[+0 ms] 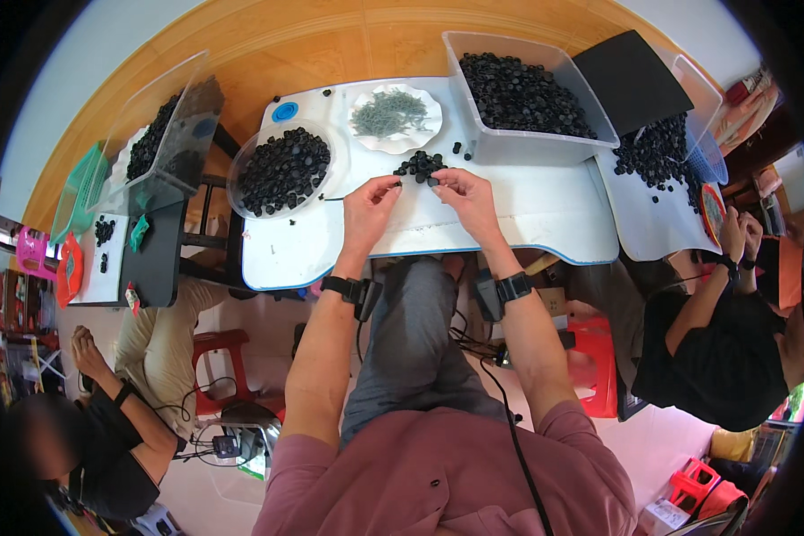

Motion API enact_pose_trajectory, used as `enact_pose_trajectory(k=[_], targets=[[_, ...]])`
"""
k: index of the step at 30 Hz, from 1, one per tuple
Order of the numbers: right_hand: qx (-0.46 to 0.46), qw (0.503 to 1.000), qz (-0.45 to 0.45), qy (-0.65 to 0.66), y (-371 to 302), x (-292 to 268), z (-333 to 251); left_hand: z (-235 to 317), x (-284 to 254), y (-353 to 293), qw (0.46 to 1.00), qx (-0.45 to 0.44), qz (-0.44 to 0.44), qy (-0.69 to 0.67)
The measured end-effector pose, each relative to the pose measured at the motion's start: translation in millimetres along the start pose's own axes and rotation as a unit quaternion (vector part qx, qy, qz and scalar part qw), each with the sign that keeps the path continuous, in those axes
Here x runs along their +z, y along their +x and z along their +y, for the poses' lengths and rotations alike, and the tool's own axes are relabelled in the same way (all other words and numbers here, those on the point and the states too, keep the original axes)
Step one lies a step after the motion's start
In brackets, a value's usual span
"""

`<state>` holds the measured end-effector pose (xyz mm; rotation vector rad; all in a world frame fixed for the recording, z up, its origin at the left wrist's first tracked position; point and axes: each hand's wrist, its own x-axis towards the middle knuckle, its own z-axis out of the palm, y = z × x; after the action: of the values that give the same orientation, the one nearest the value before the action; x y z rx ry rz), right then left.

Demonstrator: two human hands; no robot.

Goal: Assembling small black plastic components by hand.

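Black pieces (418, 163) lie heaped on the table (540, 210) just beyond left hand (371, 208) and right hand (470, 204), fingertips of each drawn together, whether around a piece I cannot tell, and a brushing knuckle could scatter the heap

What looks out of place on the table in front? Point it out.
Some loose black pieces near the bin, outside both it and the pile; another stray sits at the far edge of the table. They look odd because most pieces are gathered together.
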<state>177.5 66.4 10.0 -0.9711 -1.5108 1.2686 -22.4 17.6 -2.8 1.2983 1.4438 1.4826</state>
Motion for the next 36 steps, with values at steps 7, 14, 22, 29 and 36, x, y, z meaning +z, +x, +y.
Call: enact_pose_trajectory(k=[7,14,22,29,36], targets=[[0.001,0.995,-0.011,0.101,2,11,-2,12,22,-13,0.995,-0.023,0.022,-0.093],[0.011,0.994,-0.038,0.106,-1,10,4,14,35,-13,0.986,-0.052,0.008,-0.158],[-0.001,0.999,-0.031,0.011,0,17,8,8,32,-10,0.977,-0.067,0.013,-0.2],[-0.099,0.948,-0.011,-0.302,-3,15,-10,4,30,-8,0.977,-0.064,-0.004,-0.202],[-0.132,0.92,-0.014,-0.369,-3,8,-11,4,33,-11,0.983,-0.069,-0.016,-0.171]])
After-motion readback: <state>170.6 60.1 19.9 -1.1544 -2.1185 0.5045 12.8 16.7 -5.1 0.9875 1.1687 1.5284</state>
